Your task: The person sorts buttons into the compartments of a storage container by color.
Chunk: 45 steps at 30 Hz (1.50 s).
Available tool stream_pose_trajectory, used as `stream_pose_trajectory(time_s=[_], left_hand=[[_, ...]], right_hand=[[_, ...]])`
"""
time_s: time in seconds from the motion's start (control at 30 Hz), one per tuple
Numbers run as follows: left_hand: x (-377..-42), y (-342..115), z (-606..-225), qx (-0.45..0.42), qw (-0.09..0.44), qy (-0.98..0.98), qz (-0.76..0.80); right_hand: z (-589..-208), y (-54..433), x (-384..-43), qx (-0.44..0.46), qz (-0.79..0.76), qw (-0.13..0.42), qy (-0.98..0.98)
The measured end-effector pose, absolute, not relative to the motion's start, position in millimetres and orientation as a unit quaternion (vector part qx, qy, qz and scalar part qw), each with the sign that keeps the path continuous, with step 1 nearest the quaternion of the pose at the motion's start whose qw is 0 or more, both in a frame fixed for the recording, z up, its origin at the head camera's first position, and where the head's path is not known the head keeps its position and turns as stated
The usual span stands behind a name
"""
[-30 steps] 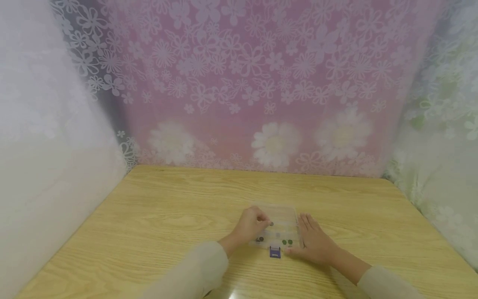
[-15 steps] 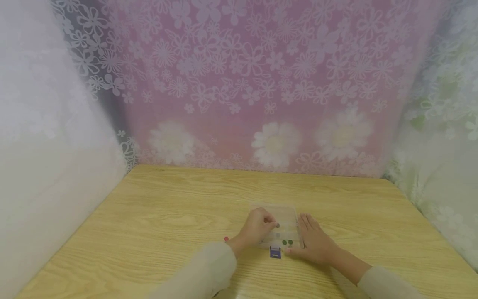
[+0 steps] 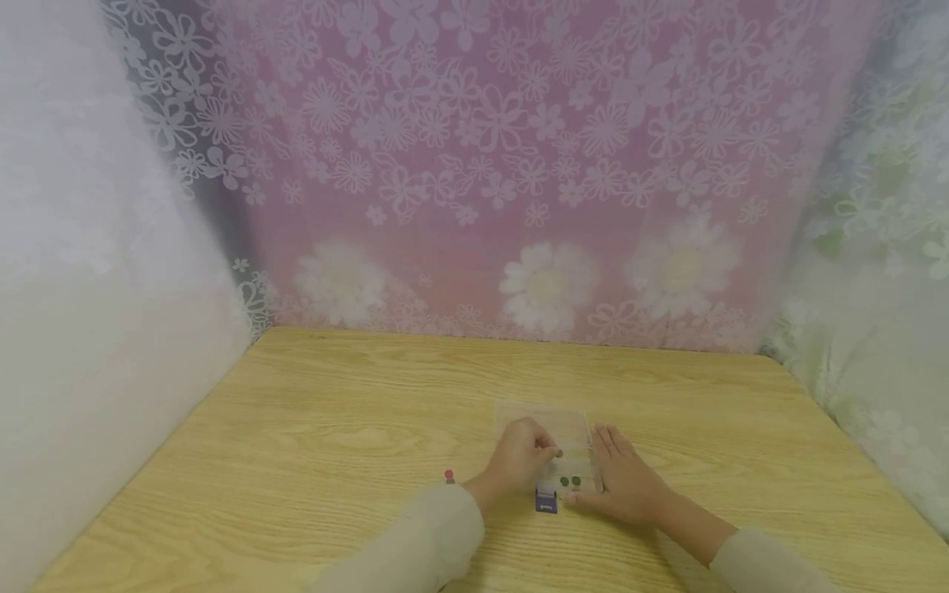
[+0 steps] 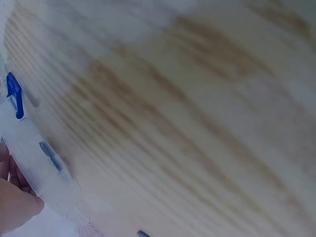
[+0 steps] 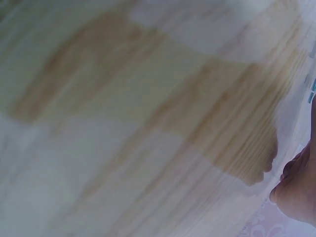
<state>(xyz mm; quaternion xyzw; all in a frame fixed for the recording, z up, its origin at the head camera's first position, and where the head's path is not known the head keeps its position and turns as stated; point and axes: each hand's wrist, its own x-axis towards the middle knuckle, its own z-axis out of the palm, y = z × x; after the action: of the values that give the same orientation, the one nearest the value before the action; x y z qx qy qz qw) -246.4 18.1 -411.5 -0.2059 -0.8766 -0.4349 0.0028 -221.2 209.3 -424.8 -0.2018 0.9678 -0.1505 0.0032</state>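
Note:
A clear plastic compartment box [image 3: 591, 445] lies on the table with its purple-blue latch [image 3: 546, 501] hanging open at the front. Over its middle, my left hand [image 3: 519, 453] pinches a small dark round piece [image 3: 559, 454] between thumb and fingertips. Two green round pieces [image 3: 570, 481] lie in the box's front right part. My right hand [image 3: 633, 486] rests with straight fingers along the right side, its thumb near the front corner. In the left wrist view, dark pieces [image 4: 51, 155] show through the box wall. The left hand hides the box's front left part in the head view.
A small pink round object [image 3: 448, 474] with something dark below it sits on the wooden table [image 3: 334, 412], left of the box beside the left sleeve [image 3: 423, 535]. Flowered cloth [image 3: 519, 165] hangs behind the table and at both sides.
My left hand has moved right and slightly nearer over the box, carrying the dark piece. The pink object has come out from behind the left arm. The right hand stays put.

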Motion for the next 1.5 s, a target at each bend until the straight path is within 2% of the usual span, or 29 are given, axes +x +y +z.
stream_pose_trajectory(time_s=[0.47,1.2,1.5], left_hand=[[-243,21,-409,-0.183,-0.003,-0.889,-0.421],[-238,14,-403,-0.203,0.025,-0.896,-0.395],[-237,1,-399,-0.207,0.019,-0.897,-0.390]], right_hand=[[-422,208,-219,-0.207,-0.153,0.002,0.966],[-422,207,-218,-0.203,-0.161,-0.001,0.966],[-423,208,-220,-0.201,-0.153,-0.001,0.968]])
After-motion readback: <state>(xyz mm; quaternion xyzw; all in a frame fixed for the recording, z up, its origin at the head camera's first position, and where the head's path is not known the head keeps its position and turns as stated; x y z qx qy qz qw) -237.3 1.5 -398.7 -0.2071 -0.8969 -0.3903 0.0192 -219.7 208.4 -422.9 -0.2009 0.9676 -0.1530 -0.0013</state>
